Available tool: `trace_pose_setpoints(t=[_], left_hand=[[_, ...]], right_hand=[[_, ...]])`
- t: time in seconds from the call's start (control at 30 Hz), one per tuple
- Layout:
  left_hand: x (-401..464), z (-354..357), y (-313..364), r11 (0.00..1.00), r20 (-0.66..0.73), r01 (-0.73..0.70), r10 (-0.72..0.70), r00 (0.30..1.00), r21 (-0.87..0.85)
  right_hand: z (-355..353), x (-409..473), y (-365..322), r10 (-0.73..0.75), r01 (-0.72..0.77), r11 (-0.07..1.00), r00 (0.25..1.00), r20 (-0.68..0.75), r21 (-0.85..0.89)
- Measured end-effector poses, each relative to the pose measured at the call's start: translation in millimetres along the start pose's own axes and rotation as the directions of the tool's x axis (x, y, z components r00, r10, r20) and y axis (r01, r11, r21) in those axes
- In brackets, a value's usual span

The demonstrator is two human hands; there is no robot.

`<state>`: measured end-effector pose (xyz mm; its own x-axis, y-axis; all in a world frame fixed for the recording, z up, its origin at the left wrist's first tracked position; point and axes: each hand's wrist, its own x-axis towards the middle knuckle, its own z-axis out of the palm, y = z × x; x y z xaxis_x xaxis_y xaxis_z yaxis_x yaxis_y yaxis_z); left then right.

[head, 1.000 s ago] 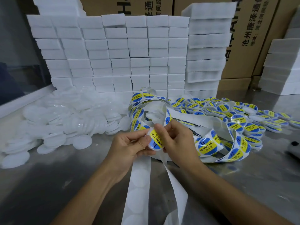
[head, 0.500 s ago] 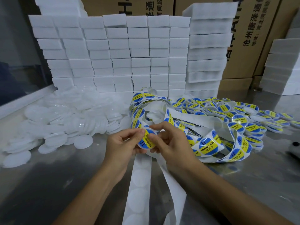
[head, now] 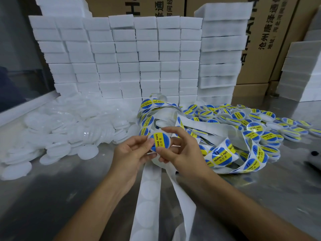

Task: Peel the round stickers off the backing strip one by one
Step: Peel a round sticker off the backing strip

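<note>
I have both hands up together over the metal table (head: 52, 197), and between them sits one round sticker (head: 160, 142), blue with a yellow band reading "SOLDERING PASTE", its face turned toward me. My left hand (head: 133, 153) pinches its left edge between thumb and forefinger; my right hand (head: 180, 150) pinches it from the other side, thumb at the lower rim and forefinger arched over the top, the other fingers loosely curled behind. I cannot tell whether the sticker is fully free of the paper or already pressed onto a white cap behind it; the back is hidden by my fingers. The backing strip (head: 149, 192) hangs straight down from just below the pinch, its long axis running toward me, bare circles showing where stickers have gone. A second run of strip curls away to the right of the grip, and the next unpeeled stickers (head: 223, 156) lie on that loop, just right of my right hand, so the right hand is the nearer one for the next reach. Further right of the grip lies a heap of labelled caps (head: 255, 126); left of the grip, well apart, a heap of plain white caps (head: 73, 129). Beyond both hands stand stacked white foam blocks (head: 121, 58) before cardboard cartons (head: 271, 32).
</note>
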<state>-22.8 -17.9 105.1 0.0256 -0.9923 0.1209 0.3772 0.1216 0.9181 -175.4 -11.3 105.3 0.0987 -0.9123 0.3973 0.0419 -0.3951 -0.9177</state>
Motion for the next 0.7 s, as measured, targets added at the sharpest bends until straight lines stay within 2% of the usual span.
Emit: trace_pose_setpoints(t=[0.13, 0.2, 0.27, 0.37, 0.47, 0.6, 0.7], left_hand=[[-1.8, 1.3, -3.6, 0.999, 0.062, -0.005, 0.003, 0.998, 0.041], [-2.2, 1.7, -4.2, 0.999, 0.073, -0.019, 0.016, 0.997, 0.044], [-2.5, 2.7, -4.2, 0.999, 0.073, -0.022, 0.019, 0.997, 0.038], [-1.3, 1.0, -2.8, 0.999, 0.044, -0.02, 0.018, 0.999, 0.051], [0.6, -2.5, 0.3, 0.999, 0.028, -0.035, 0.034, 0.999, 0.036], [-0.3, -0.3, 0.3, 0.998, 0.035, -0.036, 0.034, 0.999, 0.059], [-2.2, 2.9, -0.9, 0.994, 0.065, -0.041, 0.034, 0.997, 0.099]], right_hand=[[-6.8, 4.3, 0.2, 0.043, -0.042, 0.999, 0.996, -0.078, 0.022], [-9.7, 5.7, 3.5, 0.01, -0.013, 0.999, 0.995, -0.096, -0.033], [-9.5, 5.0, 7.7, -0.067, 0.052, 0.984, 0.994, -0.083, -0.171], [-9.7, 2.5, 12.1, -0.235, 0.2, 0.88, 0.972, -0.027, -0.43], [-10.1, 0.0, 10.6, -0.364, 0.371, 0.755, 0.923, 0.125, -0.54], [-12.6, -1.8, 6.6, -0.435, 0.406, 0.668, 0.893, 0.117, -0.624], [-12.9, -2.2, 5.6, -0.447, 0.394, 0.677, 0.891, 0.077, -0.622]])
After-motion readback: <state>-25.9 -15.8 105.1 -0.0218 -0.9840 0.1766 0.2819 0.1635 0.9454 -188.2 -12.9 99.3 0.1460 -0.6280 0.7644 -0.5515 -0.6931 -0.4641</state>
